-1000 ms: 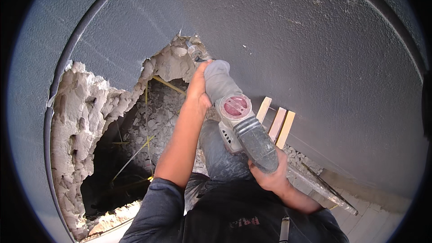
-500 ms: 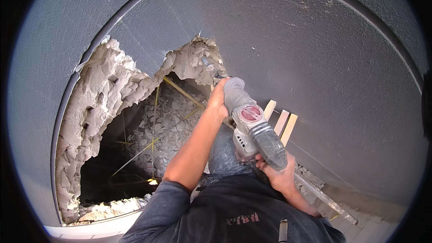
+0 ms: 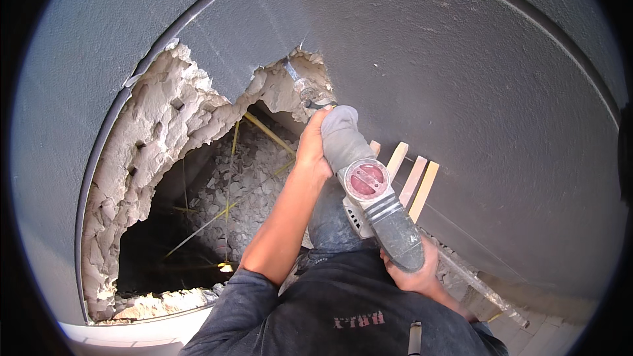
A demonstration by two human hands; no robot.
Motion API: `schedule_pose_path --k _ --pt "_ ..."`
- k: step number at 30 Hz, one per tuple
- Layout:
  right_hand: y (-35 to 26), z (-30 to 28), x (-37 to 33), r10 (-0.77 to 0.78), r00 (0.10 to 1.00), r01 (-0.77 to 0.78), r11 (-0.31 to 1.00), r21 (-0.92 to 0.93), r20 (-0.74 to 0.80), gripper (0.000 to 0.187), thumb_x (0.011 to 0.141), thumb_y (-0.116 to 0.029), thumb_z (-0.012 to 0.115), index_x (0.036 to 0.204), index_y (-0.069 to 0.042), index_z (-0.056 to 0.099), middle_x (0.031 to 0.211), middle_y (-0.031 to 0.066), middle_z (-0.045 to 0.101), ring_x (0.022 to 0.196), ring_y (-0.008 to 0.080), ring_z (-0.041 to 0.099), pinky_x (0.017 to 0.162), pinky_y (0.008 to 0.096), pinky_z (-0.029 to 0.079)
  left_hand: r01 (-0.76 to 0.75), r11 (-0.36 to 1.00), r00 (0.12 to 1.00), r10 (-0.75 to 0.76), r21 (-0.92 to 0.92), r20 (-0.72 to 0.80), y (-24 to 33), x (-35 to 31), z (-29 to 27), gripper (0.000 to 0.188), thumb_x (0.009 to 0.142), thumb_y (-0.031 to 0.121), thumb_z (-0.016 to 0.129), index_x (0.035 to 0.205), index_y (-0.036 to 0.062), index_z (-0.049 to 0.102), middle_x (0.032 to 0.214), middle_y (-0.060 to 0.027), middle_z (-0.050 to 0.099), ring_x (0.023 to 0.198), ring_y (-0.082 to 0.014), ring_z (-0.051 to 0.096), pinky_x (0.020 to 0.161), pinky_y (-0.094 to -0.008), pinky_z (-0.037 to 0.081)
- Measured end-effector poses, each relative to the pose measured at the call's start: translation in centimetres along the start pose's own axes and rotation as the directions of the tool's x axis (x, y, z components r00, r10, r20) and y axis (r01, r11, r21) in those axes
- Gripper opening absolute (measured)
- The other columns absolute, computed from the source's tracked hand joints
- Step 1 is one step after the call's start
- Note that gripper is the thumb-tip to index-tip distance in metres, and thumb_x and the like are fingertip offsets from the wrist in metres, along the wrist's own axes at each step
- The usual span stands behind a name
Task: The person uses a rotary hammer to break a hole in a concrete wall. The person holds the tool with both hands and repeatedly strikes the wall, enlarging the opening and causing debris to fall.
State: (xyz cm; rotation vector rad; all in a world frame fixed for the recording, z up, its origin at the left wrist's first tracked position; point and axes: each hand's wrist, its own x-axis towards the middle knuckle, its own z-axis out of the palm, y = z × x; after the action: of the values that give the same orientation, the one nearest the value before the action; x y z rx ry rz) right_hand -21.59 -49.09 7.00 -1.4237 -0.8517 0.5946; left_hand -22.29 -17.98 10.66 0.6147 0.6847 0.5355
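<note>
A dusty grey demolition hammer (image 3: 379, 207) with a round red cap on its body slants up and to the left in front of me. My left hand (image 3: 313, 145) is wrapped round its front end, near the collar. At the rear, my right hand (image 3: 415, 267) grips the handle, with part of the fingers hidden behind the tool. The steel chisel bit (image 3: 292, 71) points into the upper notch of the broken grey wall (image 3: 369, 33), its tip at or very near the ragged edge. Pale crumbly masonry (image 3: 142, 128) shows along the broken border.
Through the hole lie rubble (image 3: 254, 181) and yellow strips (image 3: 267, 132). Several wooden slats (image 3: 422, 191) lean to the right of the hammer. A long dusty bar (image 3: 484, 290) lies at lower right, beside more rubble. A raised curved band (image 3: 105, 138) rims the wall.
The hammer's front end and my left hand have moved slightly up, bringing more of the chisel into sight. My right hand and the handle have shifted a little down and to the right.
</note>
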Motion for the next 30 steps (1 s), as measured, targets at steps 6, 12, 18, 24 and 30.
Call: schedule_pose_path --k 6,12,18,24,30 --pt "-1.3 1.4 6.8 -0.128 0.99 0.131 0.99 -0.059 0.062 0.041 0.072 -0.011 0.08 0.107 0.004 0.066 0.09 0.0195 0.072 0.082 0.0359 0.075 0.075 0.041 0.058 -0.073 0.997 0.997 0.072 0.021 0.037 4.6 4.7 0.0 0.038 0.093 0.038 0.071 0.112 0.0052 0.068 0.098 -0.0108 0.073 0.086 -0.0261 0.072 0.077 -0.0434 0.062" --pt "-2.1 3.1 9.6 -0.136 0.987 0.145 0.984 -0.099 0.09 0.045 0.074 -0.013 0.083 0.109 0.006 0.062 0.091 0.0272 0.07 0.085 0.0465 0.072 0.076 0.0485 0.058 -0.062 0.998 0.993 0.064 -0.022 0.099 5.8 8.8 -2.1 0.033 0.094 0.034 0.069 0.107 0.004 0.07 0.095 -0.0125 0.074 0.081 -0.0281 0.073 0.075 -0.0428 0.063" --pt "-3.7 1.7 7.8 -0.085 0.989 0.108 0.974 -0.199 0.121 0.045 0.077 -0.014 0.08 0.11 0.008 0.061 0.095 0.0292 0.07 0.093 0.0481 0.071 0.08 0.0498 0.057 0.057 0.996 0.966 -0.036 -0.075 0.257 4.3 7.4 -0.4 0.032 0.098 0.035 0.062 0.097 0.004 0.067 0.082 -0.0141 0.071 0.069 -0.0311 0.07 0.067 -0.0482 0.063" --pt "-7.6 -4.5 4.8 -0.083 0.975 0.144 0.944 -0.298 0.208 0.046 0.079 -0.02 0.076 0.107 0.011 0.057 0.093 0.0317 0.069 0.09 0.0503 0.069 0.081 0.0562 0.055 -0.021 0.996 0.934 0.049 -0.083 0.355 0.7 3.2 4.1 0.035 0.101 0.039 0.059 0.105 0.0039 0.063 0.091 -0.0131 0.067 0.078 -0.0282 0.066 0.079 -0.0501 0.059" --pt "-8.0 -8.7 2.8 -0.023 0.962 0.113 0.942 -0.317 0.272 0.052 0.075 -0.02 0.083 0.11 0.009 0.058 0.097 0.0325 0.069 0.094 0.0517 0.068 0.084 0.0559 0.054 -0.035 0.998 0.929 0.054 -0.059 0.366 -2.6 2.2 6.5 0.036 0.101 0.038 0.06 0.107 0.0023 0.062 0.097 -0.015 0.066 0.083 -0.0292 0.066 0.079 -0.0494 0.059"
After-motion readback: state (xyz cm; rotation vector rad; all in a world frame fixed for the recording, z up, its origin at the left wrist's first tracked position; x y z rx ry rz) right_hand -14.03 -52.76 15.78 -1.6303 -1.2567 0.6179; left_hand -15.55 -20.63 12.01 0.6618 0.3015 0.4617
